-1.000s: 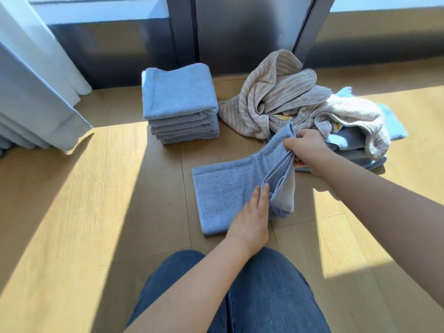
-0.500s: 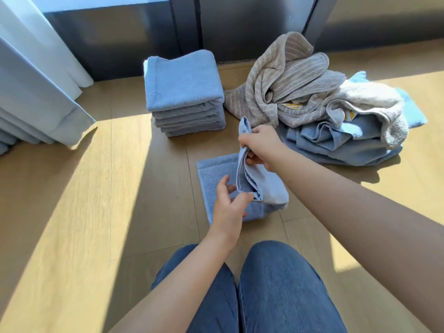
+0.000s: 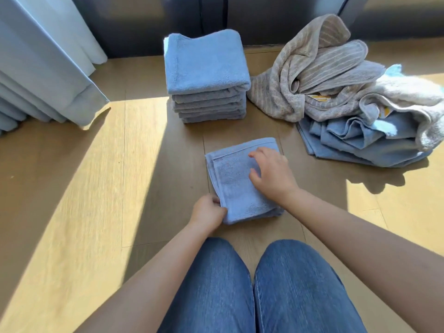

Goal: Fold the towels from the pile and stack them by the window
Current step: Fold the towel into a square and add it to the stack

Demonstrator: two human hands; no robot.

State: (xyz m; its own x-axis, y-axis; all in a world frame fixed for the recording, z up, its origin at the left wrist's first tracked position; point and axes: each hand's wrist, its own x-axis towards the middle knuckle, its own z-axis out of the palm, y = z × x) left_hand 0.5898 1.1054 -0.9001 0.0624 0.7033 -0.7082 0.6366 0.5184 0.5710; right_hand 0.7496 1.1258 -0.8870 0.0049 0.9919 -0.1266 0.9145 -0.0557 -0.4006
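Folded towel (image 3: 236,183): light blue, folded to a small rectangle. It lies flat on the wooden floor (image 3: 96,188), centre of the scene, just beyond the person's knees and in shadow. It sits apart from the stack, on its near side.

Left hand (image 3: 207,213): at the towel's near left corner. The fingers are curled round the folded edge and grip it, with the thumb on the top layer.

Right hand (image 3: 271,174): palm down on the towel's right half. The fingers are spread and only lightly bent, the tips resting on the top surface towards the far edge. It grasps nothing and simply presses on the cloth.

Stack of folded towels (image 3: 206,75): blue towels, squared one on another, far of centre and close to the dark window frame (image 3: 213,13). The exact count of layers cannot be told.

Pile of unfolded towels (image 3: 348,140): far right, loose and crumpled. A beige striped towel (image 3: 312,75) lies on its left, touching or nearly touching the stack's lower right. Rumpled blue cloth lies along the near side, and a pale fleecy towel (image 3: 408,97) is on the right.

Curtain (image 3: 43,68): pale, hanging in folds at far left, its hem on the floor.

Jeans (image 3: 240,284): blue denim, two knees at the near edge.

Sunlight: bright bands cross the floor on the left and right.
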